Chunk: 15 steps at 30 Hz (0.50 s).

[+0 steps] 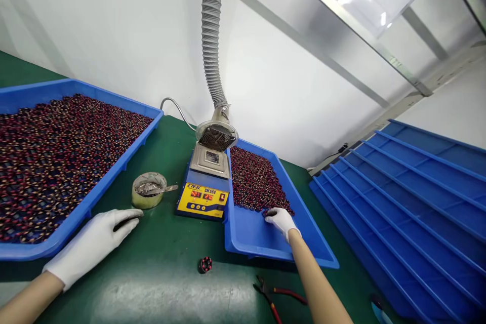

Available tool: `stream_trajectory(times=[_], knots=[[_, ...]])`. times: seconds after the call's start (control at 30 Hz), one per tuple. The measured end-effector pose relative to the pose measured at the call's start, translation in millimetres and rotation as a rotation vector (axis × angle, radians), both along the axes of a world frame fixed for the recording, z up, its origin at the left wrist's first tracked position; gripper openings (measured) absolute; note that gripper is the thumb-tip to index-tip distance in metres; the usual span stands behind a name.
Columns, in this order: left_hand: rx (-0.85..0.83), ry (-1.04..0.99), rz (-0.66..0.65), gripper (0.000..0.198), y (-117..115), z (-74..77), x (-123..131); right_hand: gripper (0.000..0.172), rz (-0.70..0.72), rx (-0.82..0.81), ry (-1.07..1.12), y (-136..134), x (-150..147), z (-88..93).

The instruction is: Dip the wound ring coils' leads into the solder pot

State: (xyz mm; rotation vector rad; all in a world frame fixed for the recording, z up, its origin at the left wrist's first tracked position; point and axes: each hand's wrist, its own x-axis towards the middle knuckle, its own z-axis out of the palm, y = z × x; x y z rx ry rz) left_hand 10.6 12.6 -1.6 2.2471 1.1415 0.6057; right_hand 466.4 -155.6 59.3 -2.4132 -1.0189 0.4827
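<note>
My left hand in a white glove rests on the green mat, its fingertips just short of a small round tin holding grey solder dross and a metal spoon. My right hand, also gloved, reaches into a blue tray at the front edge of a mass of small wound toroid coils. Its fingertips touch the coils, and I cannot tell whether they grip one. A single coil lies alone on the mat between my hands.
A larger blue tray full of coils stands at the left. A solder pot with a yellow display sits under a ribbed fume hose. Red-handled cutters lie on the mat. Ribbed blue trays are stacked at the right.
</note>
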Motion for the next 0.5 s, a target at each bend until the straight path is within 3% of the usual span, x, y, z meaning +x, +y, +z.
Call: stream_trajectory(times=[0.13, 0.23, 0.37, 0.43, 0.5], knots=[[0.029, 0.001, -0.003, 0.043, 1.3, -0.8, -0.9, 0.029, 0.025, 0.022, 0.001, 3.0, -5.0, -2.3], [0.081, 0.037, -0.011, 0.041, -3.4, 1.6, -1.0, 0.028, 0.030, 0.084, -0.073, 3.5, -15.5, 11.2], [0.148, 0.114, -0.066, 0.038, -28.3, 10.7, 7.7, 0.018, 0.045, 0.205, -0.225, 10.4, -47.2, 49.9], [0.162, 0.147, -0.143, 0.033, -47.6, 16.4, 18.5, 0.011, 0.079, 0.299, -0.286, 16.3, -76.9, 74.7], [0.178, 0.172, -0.240, 0.027, -68.0, 21.4, 33.1, 0.015, 0.142, 0.403, -0.296, 19.7, -116.1, 100.3]])
